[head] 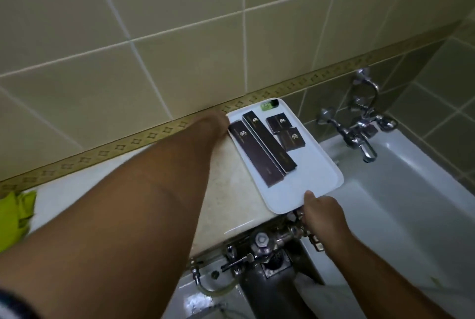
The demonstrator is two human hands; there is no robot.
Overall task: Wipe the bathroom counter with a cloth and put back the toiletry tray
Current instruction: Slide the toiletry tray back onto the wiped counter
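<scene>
Resting on the far right end of the beige stone counter [231, 182], the white rectangular plastic tray [305, 179] lies flat with its long side running away from the person and its right edge hanging out over the white bathtub [401, 190]. On the tray lie two long dark brown boxes [264, 146] side by side, touching along their length, and to their right two small square dark brown boxes [285, 131], one partly overlapping the other. At the tray's far end, close against the tiled wall [180, 35], sits a small green item [267, 105] too blurred to identify.

The right hand [323, 213] grips the tray's near edge, thumb pressed on the top surface and the other fingers curled out of sight beneath the rim. The left hand [213, 125] reaches along the counter to the tray's far left corner; it touches or nearly touches that corner, but blur and the forearm hide the fingers, so I cannot tell whether they are spread or closed.

Well to the left of the tray, at the picture's edge, a crumpled lime-green cloth [15, 213] lies on the counter. Right of the tray, chrome bath taps [359, 133] stand out from the wall over the tub. Below the tray's near end, metal pipe valves [262, 244] and a dark drainpipe [272, 293] show under the counter.
</scene>
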